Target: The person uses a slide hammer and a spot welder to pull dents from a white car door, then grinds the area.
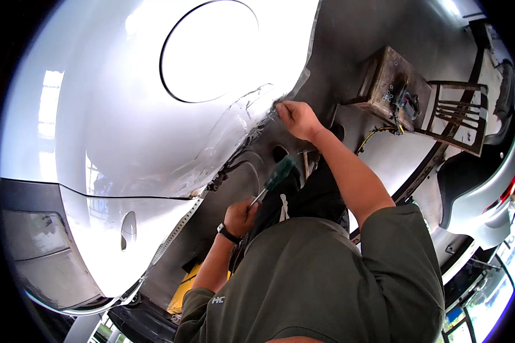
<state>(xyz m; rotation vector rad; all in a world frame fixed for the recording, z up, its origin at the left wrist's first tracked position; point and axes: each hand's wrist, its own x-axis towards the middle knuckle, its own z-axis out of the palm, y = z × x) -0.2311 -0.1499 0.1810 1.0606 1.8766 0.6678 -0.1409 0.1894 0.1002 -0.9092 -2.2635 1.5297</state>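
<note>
A white car body (pixel 109 103) fills the upper left, with a round fuel flap (pixel 209 51) and a crumpled, creased lower edge (pixel 243 123). My right hand (pixel 297 120) is at that damaged edge, its fingers closed on the rim of the panel. Lower down, beside my dark-trousered legs, my left hand (pixel 240 217) grips the metal shaft of a screwdriver (pixel 280 171), whose green handle points up and to the right, away from the body panel.
At right stand a worn wooden stool (pixel 380 77) and chair (pixel 458 114), with tools (pixel 406 103) and a yellow-black hose (pixel 372 134). Another car's bumper (pixel 469 211) is at the far right. A yellow object (pixel 183 286) lies below left, partly hidden.
</note>
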